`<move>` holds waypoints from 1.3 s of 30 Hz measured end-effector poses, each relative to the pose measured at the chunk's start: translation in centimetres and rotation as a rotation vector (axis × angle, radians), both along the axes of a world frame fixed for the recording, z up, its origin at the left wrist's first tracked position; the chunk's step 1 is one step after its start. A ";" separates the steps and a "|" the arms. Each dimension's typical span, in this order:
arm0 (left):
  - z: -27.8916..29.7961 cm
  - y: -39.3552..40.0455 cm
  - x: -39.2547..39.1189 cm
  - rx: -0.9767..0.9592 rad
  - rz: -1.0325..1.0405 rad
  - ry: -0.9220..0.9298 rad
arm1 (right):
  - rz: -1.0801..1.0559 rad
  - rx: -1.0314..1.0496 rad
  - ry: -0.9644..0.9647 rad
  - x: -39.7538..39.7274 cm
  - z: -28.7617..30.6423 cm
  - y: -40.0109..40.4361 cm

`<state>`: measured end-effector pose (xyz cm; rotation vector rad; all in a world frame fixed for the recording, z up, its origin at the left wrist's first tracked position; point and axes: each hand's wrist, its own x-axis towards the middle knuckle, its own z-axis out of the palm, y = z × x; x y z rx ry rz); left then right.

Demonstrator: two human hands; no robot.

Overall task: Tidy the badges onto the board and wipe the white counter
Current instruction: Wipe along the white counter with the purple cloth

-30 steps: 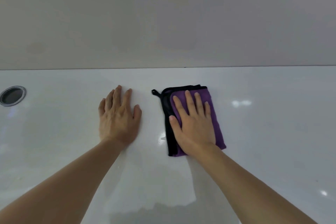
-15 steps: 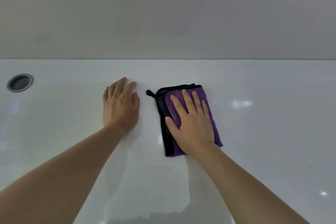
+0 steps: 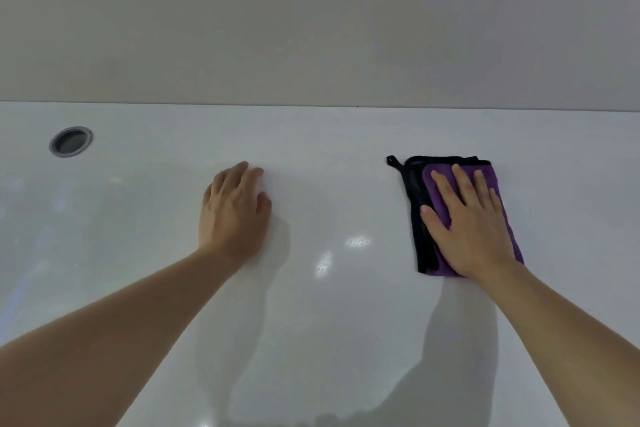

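A folded purple cloth with a black edge and a small loop lies on the glossy white counter, right of centre. My right hand presses flat on top of it with straight, spread fingers. My left hand rests flat on the bare counter to the left, fingers straight and pointing away from me. No badges and no board are in view.
A round grey grommet hole is set in the counter at the far left. A plain grey wall rises along the counter's back edge. Ceiling light reflections glint between my hands.
My right hand has slid the cloth to the right, widening the gap between my hands. My left hand has stayed put on the counter.
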<state>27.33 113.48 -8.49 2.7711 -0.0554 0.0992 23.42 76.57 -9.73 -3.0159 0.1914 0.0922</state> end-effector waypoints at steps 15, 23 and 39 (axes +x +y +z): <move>-1.6 -1.4 -8.8 0.091 -0.088 0.046 | 0.074 -0.024 0.060 -3.5 0.3 7.9; -1.4 -1.7 -8.7 0.068 -0.060 0.038 | 0.160 0.070 0.059 -7.2 0.4 17.1; -1.9 -1.5 -8.8 0.044 -0.039 -0.014 | 0.160 0.058 0.001 -7.5 -0.1 10.2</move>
